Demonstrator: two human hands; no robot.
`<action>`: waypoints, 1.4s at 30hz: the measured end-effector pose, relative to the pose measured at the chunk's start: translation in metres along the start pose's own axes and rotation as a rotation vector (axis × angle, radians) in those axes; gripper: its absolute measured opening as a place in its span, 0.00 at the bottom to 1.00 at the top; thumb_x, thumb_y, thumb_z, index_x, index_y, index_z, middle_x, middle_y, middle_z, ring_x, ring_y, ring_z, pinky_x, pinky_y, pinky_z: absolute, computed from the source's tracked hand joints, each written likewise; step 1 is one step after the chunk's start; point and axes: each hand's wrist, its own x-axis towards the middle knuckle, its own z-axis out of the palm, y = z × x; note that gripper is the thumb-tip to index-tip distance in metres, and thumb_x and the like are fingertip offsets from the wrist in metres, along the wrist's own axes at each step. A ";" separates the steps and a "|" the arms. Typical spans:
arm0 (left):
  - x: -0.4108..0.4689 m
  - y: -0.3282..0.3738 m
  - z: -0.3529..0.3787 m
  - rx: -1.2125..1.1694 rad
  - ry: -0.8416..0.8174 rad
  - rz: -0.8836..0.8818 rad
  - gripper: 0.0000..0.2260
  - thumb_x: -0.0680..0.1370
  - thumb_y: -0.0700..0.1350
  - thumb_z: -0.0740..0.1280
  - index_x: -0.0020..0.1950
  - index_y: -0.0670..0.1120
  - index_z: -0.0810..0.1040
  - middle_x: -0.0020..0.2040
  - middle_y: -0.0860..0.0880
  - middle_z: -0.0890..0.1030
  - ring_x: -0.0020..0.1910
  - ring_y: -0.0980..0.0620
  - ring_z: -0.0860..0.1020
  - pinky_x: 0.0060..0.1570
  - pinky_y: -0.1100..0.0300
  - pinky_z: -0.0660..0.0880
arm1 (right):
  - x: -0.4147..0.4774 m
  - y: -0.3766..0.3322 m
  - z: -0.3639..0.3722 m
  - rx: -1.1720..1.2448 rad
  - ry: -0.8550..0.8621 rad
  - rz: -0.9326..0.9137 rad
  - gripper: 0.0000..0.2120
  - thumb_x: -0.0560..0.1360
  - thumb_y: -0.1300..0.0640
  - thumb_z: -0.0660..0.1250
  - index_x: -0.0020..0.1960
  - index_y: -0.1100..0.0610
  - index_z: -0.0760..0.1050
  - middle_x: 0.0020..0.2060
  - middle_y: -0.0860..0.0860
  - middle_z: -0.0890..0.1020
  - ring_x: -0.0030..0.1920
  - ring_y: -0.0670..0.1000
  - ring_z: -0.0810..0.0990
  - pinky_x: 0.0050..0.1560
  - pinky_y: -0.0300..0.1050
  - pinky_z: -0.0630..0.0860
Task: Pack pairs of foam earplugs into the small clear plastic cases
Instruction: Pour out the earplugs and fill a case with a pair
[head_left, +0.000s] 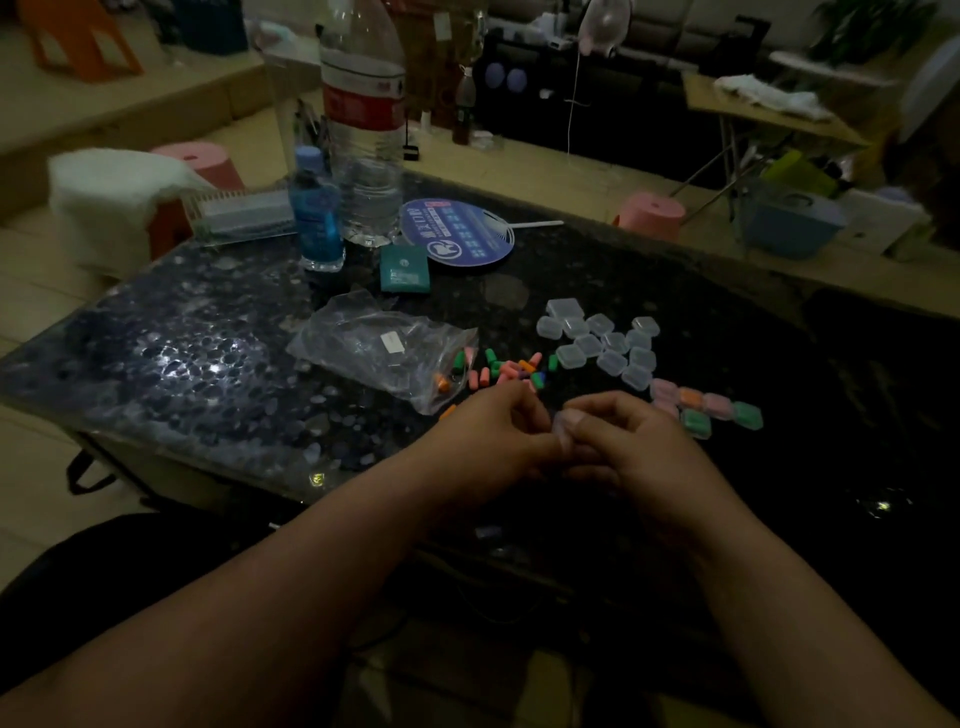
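Left hand (493, 431), right hand (623, 441), fingers curled, pinching clear case (558, 427)

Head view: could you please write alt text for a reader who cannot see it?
A left hand and right hand pinch a small clear case over a dark table. Beyond lie loose earplugs beside a bag, empty cases and a row of filled cases.

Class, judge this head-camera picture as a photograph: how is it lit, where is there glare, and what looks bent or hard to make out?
Head view: dim and underexposed; white glare patches on the glossy table at left; the wide-angle lens bows the table's edges; background soft; what lies between the left hand and right hand is lost in shadow.
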 end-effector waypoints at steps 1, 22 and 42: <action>0.000 0.001 -0.001 -0.045 -0.008 -0.021 0.11 0.78 0.48 0.75 0.55 0.44 0.78 0.50 0.42 0.85 0.51 0.46 0.86 0.54 0.44 0.83 | 0.001 -0.001 0.001 0.007 0.006 0.010 0.04 0.82 0.59 0.71 0.55 0.58 0.83 0.47 0.56 0.89 0.49 0.55 0.89 0.50 0.52 0.85; 0.009 -0.005 0.003 -0.347 -0.168 -0.064 0.14 0.79 0.38 0.73 0.64 0.44 0.80 0.46 0.43 0.85 0.48 0.48 0.86 0.53 0.54 0.83 | -0.003 0.005 -0.010 -0.007 -0.016 0.020 0.07 0.80 0.56 0.74 0.48 0.58 0.79 0.44 0.56 0.89 0.45 0.55 0.89 0.49 0.52 0.83; 0.008 -0.004 0.002 -0.405 -0.179 -0.134 0.12 0.80 0.35 0.70 0.63 0.43 0.81 0.49 0.42 0.85 0.49 0.46 0.85 0.56 0.52 0.83 | -0.002 0.004 -0.005 -0.034 -0.017 0.016 0.07 0.79 0.58 0.75 0.51 0.60 0.79 0.41 0.57 0.88 0.46 0.59 0.89 0.52 0.57 0.85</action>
